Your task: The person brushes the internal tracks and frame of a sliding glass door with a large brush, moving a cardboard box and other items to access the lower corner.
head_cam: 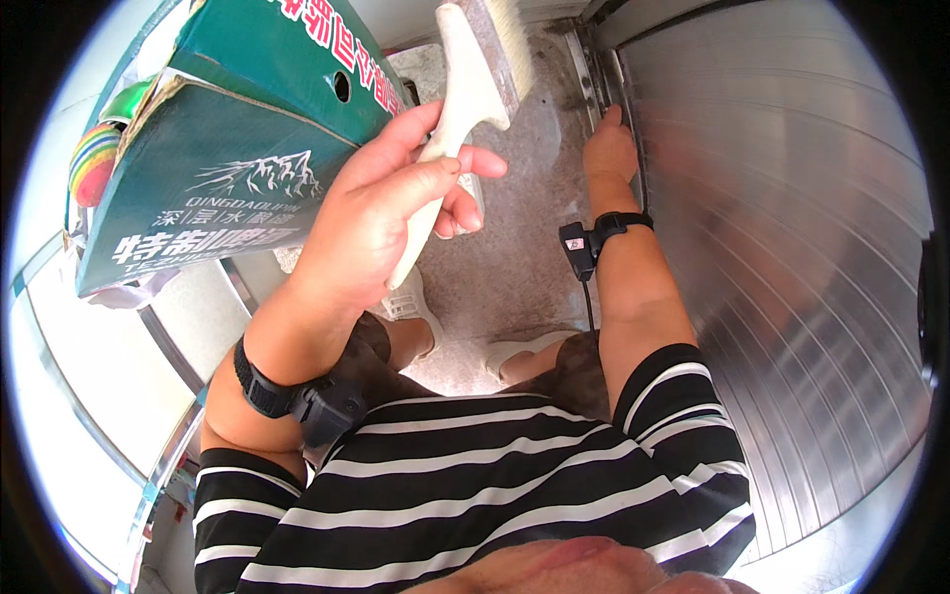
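My left hand (378, 200) grips the white handle of a flat paintbrush (464, 82) between thumb and fingers. The brush's pale bristles point up and to the right, near the top of the view; part of its head lies beyond the edge. Farther off, my right hand (611, 148) reaches down to the metal frame (644, 156) at the edge of a ribbed metal panel. Its fingertips are partly hidden, and whether it grips anything does not show. Each of my forearms wears a black strap with a small device.
A large green cardboard box (245, 171) bearing printed writing stands at the left, with a striped rainbow ball (95, 165) at its open side. The ribbed metal panel (801, 282) fills the right. My feet stand on a stained floor (512, 252).
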### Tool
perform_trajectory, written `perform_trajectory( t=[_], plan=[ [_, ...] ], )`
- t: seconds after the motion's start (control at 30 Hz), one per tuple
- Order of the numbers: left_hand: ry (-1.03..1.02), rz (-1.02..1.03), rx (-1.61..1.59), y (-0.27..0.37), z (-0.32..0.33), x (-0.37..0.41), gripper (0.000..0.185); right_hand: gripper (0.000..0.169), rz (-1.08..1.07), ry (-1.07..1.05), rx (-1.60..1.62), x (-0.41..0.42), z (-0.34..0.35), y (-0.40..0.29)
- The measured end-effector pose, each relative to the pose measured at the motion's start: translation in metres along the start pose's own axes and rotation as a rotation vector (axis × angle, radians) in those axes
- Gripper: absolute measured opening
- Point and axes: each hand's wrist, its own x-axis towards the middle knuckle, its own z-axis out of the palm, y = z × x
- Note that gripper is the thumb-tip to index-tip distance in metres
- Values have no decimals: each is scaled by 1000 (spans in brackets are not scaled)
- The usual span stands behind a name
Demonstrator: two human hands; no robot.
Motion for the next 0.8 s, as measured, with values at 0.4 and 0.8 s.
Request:
perform_trajectory(
  t=[0.4,0.8],
  plan=[
    [31,-5,-96,-4,2,0,47,33,-44,43,81,0,1,-3],
    [30,-17,-108,-7,-2,1,45,33,-255,13,-17,24,6,-11]
  ],
)
